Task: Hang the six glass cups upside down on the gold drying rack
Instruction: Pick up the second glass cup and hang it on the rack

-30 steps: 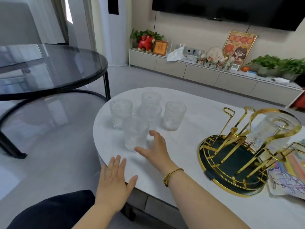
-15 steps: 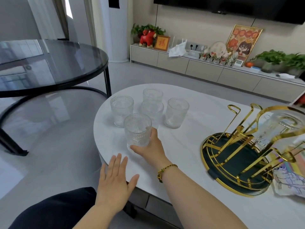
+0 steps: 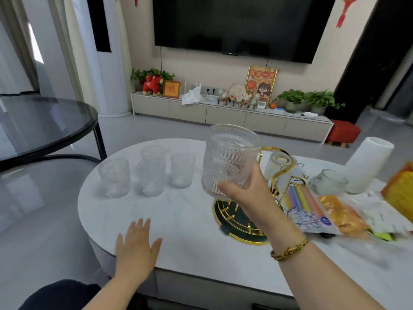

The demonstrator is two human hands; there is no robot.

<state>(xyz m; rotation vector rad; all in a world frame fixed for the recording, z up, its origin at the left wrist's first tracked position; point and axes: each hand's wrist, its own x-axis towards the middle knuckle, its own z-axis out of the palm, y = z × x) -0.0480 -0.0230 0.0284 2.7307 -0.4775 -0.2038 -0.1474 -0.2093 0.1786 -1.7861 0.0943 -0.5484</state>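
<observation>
My right hand grips a ribbed glass cup by its base and holds it upright in the air, just left of the gold drying rack. One glass cup hangs upside down on a rack prong, partly hidden behind the lifted cup. Several more glass cups stand upright on the white table, among them a left one, a middle one and a right one. My left hand rests flat on the table's near edge, fingers spread.
The white oval table carries clutter on its right: a colourful packet, a small glass jar and a white cylinder. A dark round glass table stands to the left. A TV cabinet lines the far wall.
My right hand closed on the nearest cup, lifted it off the table and carried it right toward the rack. The camera view tilted up. My left hand stayed put.
</observation>
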